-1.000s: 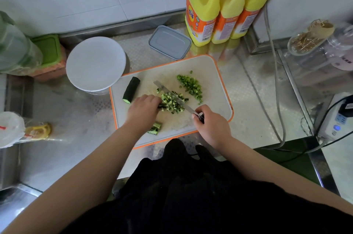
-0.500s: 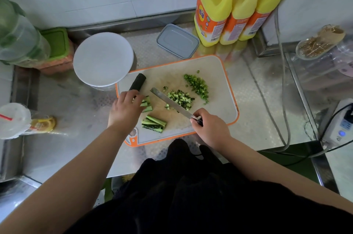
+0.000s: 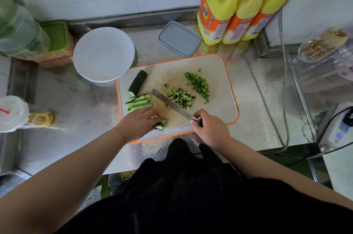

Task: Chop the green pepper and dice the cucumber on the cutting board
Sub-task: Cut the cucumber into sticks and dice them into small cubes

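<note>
So the board (image 3: 225, 84) is the white one with the orange rim, sitting on a steel counter (image 3: 80, 100). Right hand (image 3: 211, 128) is wrapped around the knife (image 3: 172, 104) handle at the board's near edge, blade lying diagonally across the middle of the board with its tip pointing to the far left. Left hand (image 3: 140, 124) is at the board's near left part, fingers curled down over a small bunch of cucumber sticks (image 3: 161, 124), pinning them to the board. More cut strips (image 3: 138, 102) are piled on the board's left side, with the uncut cucumber half (image 3: 137, 82) just behind them. Diced cucumber (image 3: 180, 97) sits mid-board, right against the blade's far side, and the chopped pepper (image 3: 199, 85) is a bit further right of that. Off the board: a white lid (image 3: 104, 54) touching its far left corner, a grey tub (image 3: 179, 39) behind it, and yellow bottles (image 3: 244, 2) past that.
</note>
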Demonstrator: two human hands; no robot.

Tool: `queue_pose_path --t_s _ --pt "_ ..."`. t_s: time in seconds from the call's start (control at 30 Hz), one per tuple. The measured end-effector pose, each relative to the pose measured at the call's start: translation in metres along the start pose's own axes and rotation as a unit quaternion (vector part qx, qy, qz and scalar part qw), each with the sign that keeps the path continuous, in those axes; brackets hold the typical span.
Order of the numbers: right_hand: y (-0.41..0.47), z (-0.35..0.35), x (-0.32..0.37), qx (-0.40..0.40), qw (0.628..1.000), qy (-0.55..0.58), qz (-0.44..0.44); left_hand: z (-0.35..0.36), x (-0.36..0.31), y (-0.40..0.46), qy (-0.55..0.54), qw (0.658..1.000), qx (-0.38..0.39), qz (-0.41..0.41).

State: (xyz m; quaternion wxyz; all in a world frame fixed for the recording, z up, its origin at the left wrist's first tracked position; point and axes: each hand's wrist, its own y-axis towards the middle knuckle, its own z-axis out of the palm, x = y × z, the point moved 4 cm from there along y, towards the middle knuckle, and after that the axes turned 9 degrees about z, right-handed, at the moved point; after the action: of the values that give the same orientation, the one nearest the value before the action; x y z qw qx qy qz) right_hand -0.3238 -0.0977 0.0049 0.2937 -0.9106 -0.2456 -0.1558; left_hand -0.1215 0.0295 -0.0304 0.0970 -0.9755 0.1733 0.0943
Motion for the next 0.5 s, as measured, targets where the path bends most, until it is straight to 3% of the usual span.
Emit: queue_pose_path --t_s 0.27,0.5 --pt "0.003 0.001 -0.003 -0.001 1.0 0.008 0.01 -0.001 -0.003 0.0 -0.053 0.991 -0.04 -0.119" --pt "0.003 0.003 -0.006 0.019 0.999 0.022 0.016 0.001 -0.009 0.0 -0.081 0.965 -0.026 -0.247"
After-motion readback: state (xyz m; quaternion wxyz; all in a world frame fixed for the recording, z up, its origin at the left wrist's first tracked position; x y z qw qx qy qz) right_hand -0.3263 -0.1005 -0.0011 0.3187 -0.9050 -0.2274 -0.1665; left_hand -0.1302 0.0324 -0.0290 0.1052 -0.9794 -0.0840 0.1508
